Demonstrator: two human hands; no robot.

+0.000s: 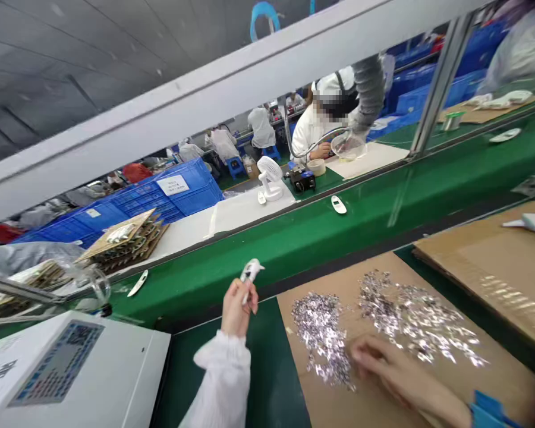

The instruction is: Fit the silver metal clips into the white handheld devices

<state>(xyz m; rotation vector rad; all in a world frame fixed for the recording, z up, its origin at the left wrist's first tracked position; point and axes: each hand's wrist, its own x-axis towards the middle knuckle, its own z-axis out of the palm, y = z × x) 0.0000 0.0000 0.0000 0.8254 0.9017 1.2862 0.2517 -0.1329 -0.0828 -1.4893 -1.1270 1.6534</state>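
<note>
My left hand (239, 306) is closed around a small white plastic part (251, 270) with a pointed nub at one end, held up at the near edge of the green conveyor belt (294, 220). My right hand (390, 368) is low over a brown cardboard sheet (378, 392), slightly blurred, its fingers curled together at the edge of a heap of small shiny metal pieces (323, 333). Whatever is between those fingertips, if anything, is too small to make out. A second, wider heap of metal pieces (419, 315) spreads just beyond this hand.
White casings (339, 204) lie spaced along the belt. A white machine box (93, 368) stands at left, stacked cardboard (494, 261) at right. Across the belt are a small white fan (271, 177), blue crates (173, 190) and a seated co-worker (310, 131). A white beam (182, 89) crosses overhead.
</note>
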